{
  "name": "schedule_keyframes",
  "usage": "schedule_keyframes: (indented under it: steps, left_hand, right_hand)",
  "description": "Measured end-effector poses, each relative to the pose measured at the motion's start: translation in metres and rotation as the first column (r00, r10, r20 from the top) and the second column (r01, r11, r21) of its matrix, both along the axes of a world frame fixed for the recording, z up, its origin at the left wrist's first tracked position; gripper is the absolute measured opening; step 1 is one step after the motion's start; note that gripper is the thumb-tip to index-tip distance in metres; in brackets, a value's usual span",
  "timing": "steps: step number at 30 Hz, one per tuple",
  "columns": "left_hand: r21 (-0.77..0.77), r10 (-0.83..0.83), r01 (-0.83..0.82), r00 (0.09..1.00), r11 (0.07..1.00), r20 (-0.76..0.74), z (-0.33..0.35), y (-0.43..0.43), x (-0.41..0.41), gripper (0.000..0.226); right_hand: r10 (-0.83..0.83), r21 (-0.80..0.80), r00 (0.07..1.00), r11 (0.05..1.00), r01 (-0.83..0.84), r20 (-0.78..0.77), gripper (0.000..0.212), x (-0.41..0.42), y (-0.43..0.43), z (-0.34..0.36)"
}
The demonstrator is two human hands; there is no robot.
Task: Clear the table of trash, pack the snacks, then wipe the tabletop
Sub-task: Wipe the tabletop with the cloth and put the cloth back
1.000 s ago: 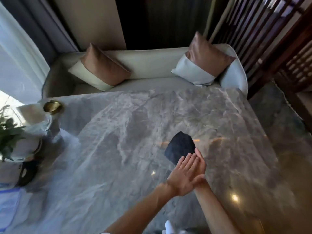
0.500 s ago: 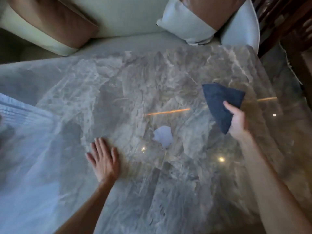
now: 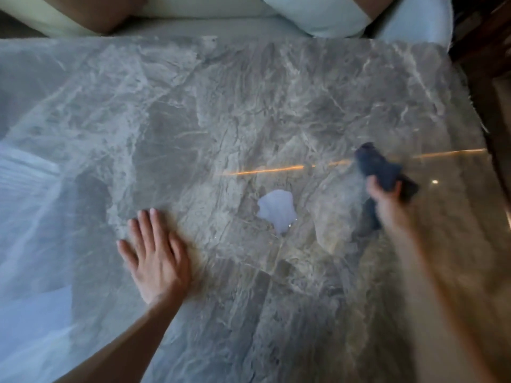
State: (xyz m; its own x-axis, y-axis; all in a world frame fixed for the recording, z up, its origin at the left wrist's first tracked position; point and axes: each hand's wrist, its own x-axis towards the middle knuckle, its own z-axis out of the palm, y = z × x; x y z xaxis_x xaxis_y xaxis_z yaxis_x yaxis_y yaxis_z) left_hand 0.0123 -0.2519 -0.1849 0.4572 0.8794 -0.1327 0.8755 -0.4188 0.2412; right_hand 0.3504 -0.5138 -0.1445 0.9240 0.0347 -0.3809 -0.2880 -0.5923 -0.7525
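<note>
A dark blue cloth (image 3: 377, 168) is bunched in my right hand (image 3: 387, 203) over the right side of the grey marble tabletop (image 3: 221, 106); both are motion-blurred. My left hand (image 3: 154, 255) lies flat on the tabletop at the lower left, fingers spread, holding nothing. Between the two hands a pale bluish-white patch (image 3: 276, 207) shows on the glossy surface; I cannot tell whether it is a reflection or a spill.
A cream sofa (image 3: 193, 23) runs along the table's far edge, with a brown and cream cushion (image 3: 83, 12) at left and a pale one (image 3: 318, 15) at right. Dark floor (image 3: 492, 106) lies past the table's right edge. Bright window glare covers the table's left side.
My right hand has crumpled the cloth into a tighter bunch and swept it slightly. My left hand stays flat on the table. The camera has tilted further down.
</note>
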Motion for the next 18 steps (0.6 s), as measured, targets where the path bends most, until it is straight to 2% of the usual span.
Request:
schedule_keyframes:
  steps: [2,6,8,11,18]
  left_hand:
    - [-0.001,-0.005,0.005,1.000,1.000,-0.014,-0.001,-0.002,-0.001,0.062]
    - [0.014,-0.007,0.007,1.000,1.000,-0.011,0.002,-0.004,0.003,0.062]
    - [0.004,0.004,-0.004,1.000,1.000,-0.011,0.004,-0.003,0.002,0.062]
    - [0.015,0.006,-0.006,1.000,1.000,-0.028,0.007,-0.005,0.005,0.062]
    - [0.012,-0.016,0.017,0.999,1.000,-0.042,0.008,-0.006,0.005,0.063]
  right_hand:
    - [0.162,-0.203,0.986,0.968,-0.149,0.049,0.065,-0.020,0.015,-0.018]
    - [0.218,-0.269,0.969,0.946,-0.181,0.114,0.076,-0.030,0.024,-0.020]
    - [0.323,-0.377,0.934,0.893,-0.248,0.151,0.080,-0.031,0.025,-0.023]
    - [0.421,-0.540,0.901,0.785,-0.303,0.106,0.078,-0.031,0.026,-0.029]
    - [0.455,-0.593,0.878,0.751,-0.289,0.149,0.073,-0.049,0.041,-0.028]
